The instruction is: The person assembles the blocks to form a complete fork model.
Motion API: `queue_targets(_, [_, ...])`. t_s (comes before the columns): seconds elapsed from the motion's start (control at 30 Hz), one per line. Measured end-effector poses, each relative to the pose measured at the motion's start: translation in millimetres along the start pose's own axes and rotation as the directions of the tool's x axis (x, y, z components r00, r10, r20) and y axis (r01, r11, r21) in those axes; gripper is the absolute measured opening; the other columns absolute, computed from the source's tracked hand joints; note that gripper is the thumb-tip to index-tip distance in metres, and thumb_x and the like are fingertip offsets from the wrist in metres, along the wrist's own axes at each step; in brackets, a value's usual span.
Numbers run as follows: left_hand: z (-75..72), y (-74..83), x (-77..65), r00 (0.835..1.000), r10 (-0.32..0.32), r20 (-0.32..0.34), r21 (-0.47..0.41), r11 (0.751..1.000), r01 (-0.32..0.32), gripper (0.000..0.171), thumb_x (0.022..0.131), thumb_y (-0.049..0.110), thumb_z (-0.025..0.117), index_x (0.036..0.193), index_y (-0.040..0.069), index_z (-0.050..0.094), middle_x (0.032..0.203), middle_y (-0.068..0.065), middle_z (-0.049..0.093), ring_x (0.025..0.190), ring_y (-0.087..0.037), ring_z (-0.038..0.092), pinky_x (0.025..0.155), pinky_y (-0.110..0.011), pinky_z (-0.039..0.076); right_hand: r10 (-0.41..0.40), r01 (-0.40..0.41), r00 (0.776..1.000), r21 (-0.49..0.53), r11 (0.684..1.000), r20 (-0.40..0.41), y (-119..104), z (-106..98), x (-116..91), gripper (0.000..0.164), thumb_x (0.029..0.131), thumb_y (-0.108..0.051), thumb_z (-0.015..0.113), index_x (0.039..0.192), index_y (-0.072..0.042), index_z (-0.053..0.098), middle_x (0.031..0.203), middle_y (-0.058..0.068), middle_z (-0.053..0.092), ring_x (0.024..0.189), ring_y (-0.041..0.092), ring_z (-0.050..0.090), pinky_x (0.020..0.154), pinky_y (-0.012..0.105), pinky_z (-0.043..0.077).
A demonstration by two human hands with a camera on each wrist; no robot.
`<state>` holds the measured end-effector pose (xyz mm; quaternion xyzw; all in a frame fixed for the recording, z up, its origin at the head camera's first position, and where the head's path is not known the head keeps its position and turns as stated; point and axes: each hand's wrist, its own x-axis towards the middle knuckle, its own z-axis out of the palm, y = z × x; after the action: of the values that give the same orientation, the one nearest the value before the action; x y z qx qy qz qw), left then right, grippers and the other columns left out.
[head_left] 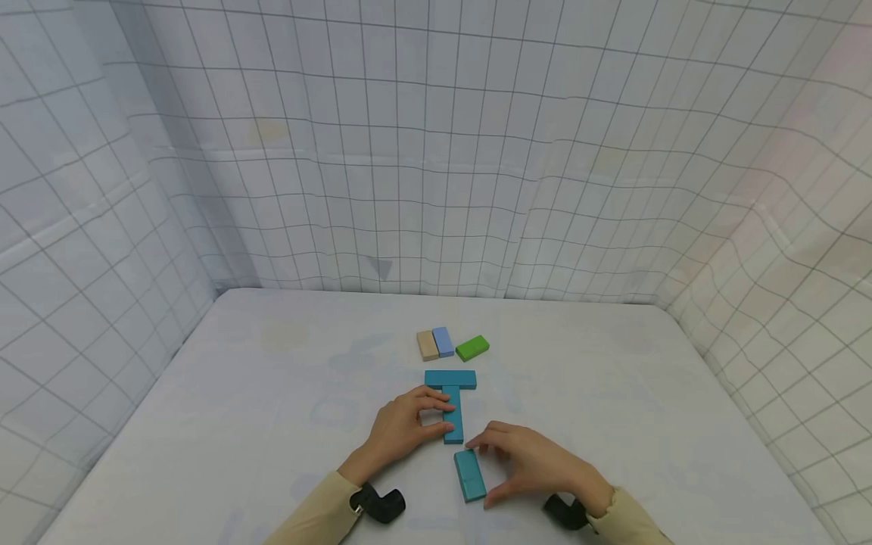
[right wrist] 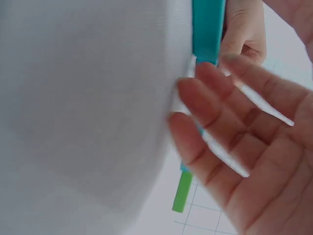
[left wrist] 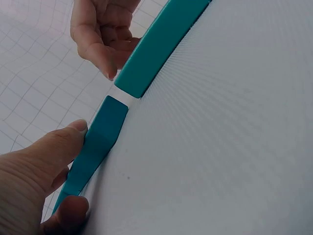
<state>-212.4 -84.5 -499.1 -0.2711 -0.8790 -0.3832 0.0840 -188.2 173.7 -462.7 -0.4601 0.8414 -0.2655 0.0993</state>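
In the head view, a blue crosspiece block (head_left: 450,379) and a long blue block (head_left: 453,418) lie in a T shape on the table. My left hand (head_left: 406,424) reaches from the left, fingertips and thumb touching the long block. Nearer to me is a separate teal block (head_left: 470,475), slightly slanted. My right hand (head_left: 527,460) is on its right, index fingertip by the far end and thumb by the near end, with a wide space between them. The right wrist view shows the right fingers (right wrist: 195,100) spread and relaxed, and the teal block (right wrist: 208,27) beyond them.
Behind the T lie a tan block (head_left: 428,346) and a light blue block (head_left: 443,342) side by side, with a green block (head_left: 473,348) angled to their right. White gridded curtains (head_left: 436,189) enclose the back and sides of the white table (head_left: 272,424).
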Motion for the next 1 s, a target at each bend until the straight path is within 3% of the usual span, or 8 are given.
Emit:
queue_targets(0.23, [0.0, 0.0, 0.2, 1.0, -0.011, 0.006, -0.007, 1.0, 0.011, 0.031, 0.08, 0.041, 0.074, 0.106, 0.024, 0.074, 0.114, 0.012, 0.061, 0.064, 0.002, 0.05, 0.052, -0.02, 0.04, -0.06, 0.059, 0.998, -0.073, 0.996, -0.015, 1.3, -1.8, -4.9, 0.042, 0.079, -0.045, 0.074, 0.115, -0.024, 0.068, 0.125, -0.008, 0.057, 0.113, 0.009, 0.053, 0.09, 0.033, 0.045])
queue_targets(0.6, [0.7, 0.3, -0.5, 1.0, -0.013, 0.005, -0.01, 1.0, 0.013, 0.031, 0.08, 0.042, 0.074, 0.105, 0.024, 0.074, 0.114, 0.012, 0.062, 0.064, 0.002, 0.05, 0.052, -0.02, 0.04, -0.121, 0.114, 0.992, -0.158, 0.981, -0.038, -3.4, -1.3, -5.7, 0.046, 0.079, -0.048, 0.073, 0.113, -0.017, 0.072, 0.122, -0.005, 0.062, 0.105, 0.004, 0.057, 0.082, 0.026, 0.047])
queue_targets(1.0, [-0.6, 2.3, 0.7, 1.0, -0.008, -0.001, -0.002, 1.0, 0.008, 0.031, 0.08, 0.04, 0.075, 0.105, 0.023, 0.074, 0.114, 0.01, 0.062, 0.072, -0.005, 0.057, 0.052, -0.02, 0.04, -0.175, 0.152, 0.981, -0.233, 0.96, -0.078, -5.6, 2.1, -1.0, 0.043, 0.078, -0.046, 0.075, 0.11, -0.016, 0.072, 0.121, -0.005, 0.062, 0.106, 0.004, 0.057, 0.084, 0.027, 0.047])
